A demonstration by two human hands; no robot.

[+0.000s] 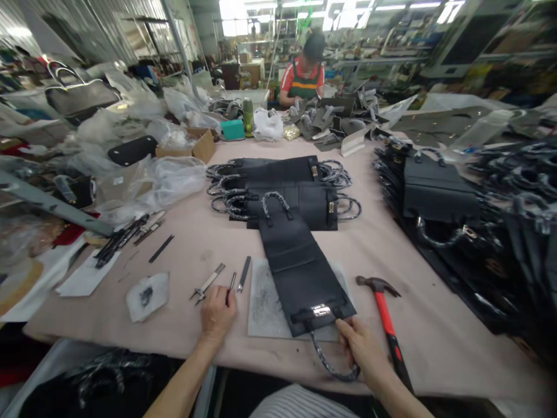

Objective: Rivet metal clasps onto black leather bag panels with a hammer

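Observation:
A long black leather bag panel [300,267] lies flat on a grey work mat [265,302], with a handle at its far end and a metal clasp [321,310] at its near end. My right hand [363,348] grips the wrapped handle [331,366] at the near end, fingers closed on it. My left hand [217,313] rests on the table with fingers curled round a thin dark tool [230,287]. Metal dividers [208,283] and a flat dark tool [244,273] lie just beyond that hand.
A red-handled hammer [386,316] lies right of my right hand. Stacks of similar black panels [282,186] sit mid-table and more at right [435,191]. Tools, paper and plastic bags [169,180] crowd the left. A person in red [304,75] works at the far end.

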